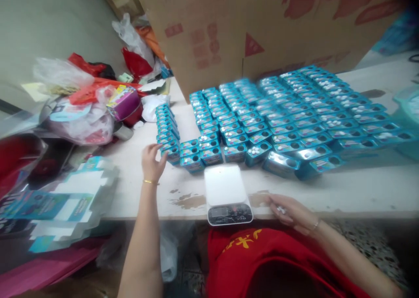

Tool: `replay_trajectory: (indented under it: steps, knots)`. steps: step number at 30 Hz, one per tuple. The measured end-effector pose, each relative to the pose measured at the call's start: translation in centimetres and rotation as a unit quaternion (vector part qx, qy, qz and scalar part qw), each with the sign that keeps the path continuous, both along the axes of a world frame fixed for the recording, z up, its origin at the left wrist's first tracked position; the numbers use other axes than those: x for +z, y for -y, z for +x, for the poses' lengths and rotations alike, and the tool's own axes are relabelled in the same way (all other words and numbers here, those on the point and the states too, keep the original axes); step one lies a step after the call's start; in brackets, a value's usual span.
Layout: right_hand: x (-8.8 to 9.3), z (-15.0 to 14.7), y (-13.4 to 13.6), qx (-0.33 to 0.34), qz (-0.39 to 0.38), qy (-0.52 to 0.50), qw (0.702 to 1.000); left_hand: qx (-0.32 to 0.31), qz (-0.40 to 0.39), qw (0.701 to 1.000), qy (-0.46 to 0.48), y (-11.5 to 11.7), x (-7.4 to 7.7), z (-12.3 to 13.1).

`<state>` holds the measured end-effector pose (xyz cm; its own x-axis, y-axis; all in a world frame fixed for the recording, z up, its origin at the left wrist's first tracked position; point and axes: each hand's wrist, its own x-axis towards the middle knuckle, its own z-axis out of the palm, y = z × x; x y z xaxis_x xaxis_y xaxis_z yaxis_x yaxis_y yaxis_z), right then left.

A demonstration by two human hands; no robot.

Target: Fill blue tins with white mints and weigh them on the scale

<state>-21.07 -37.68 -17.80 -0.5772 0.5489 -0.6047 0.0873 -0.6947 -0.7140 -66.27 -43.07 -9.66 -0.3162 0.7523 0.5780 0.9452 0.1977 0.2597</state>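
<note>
My left hand (153,162) is at the near end of the leftmost column of small blue boxes (167,136), its fingers apart and its fingertips by the nearest box. To the right of the scale, my right hand (283,208) is curled around several small white pieces (281,209) at the table's front edge. A white kitchen scale (225,186) with a black panel lies between my hands, its plate bare. Beyond it, rows of blue boxes (304,110) stand with round openings on top, many with white pieces on them.
Behind the boxes stands a large cardboard carton (222,36). Plastic bags (85,123) and a purple box (123,104) crowd the left side. Flattened blue-and-white cartons (65,206) lie at the near left. A pale teal tub (407,114) sits at the right edge.
</note>
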Motion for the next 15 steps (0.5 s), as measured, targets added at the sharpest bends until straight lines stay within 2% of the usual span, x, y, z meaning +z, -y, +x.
replay_trajectory:
  steps: [2,5,7,10,12,15]
  knots:
    - [0.0,-0.1,-0.1,0.004,-0.001,0.0,1.0,-0.011,-0.041,0.999,-0.018,-1.8,1.3,1.3]
    - [0.0,-0.2,-0.2,0.006,0.0,0.003,1.0,-0.045,-0.221,0.974,-0.028,-5.9,2.6,3.1]
    - [-0.2,-0.2,-0.2,0.001,-0.007,0.008,1.0,-0.046,-0.312,0.948,-0.036,-8.9,2.7,4.1]
    - [-0.6,-0.1,-0.1,-0.005,-0.016,-0.001,1.0,-0.034,-0.364,0.929,-0.051,-12.0,2.6,4.6]
    - [-0.9,-0.1,-0.1,-0.011,-0.012,-0.011,1.0,-0.022,-0.374,0.925,-0.07,-12.5,3.2,4.6]
    - [-1.1,-0.1,0.0,-0.035,-0.006,-0.02,0.999,0.007,-0.344,0.933,-0.102,-10.9,5.7,4.7]
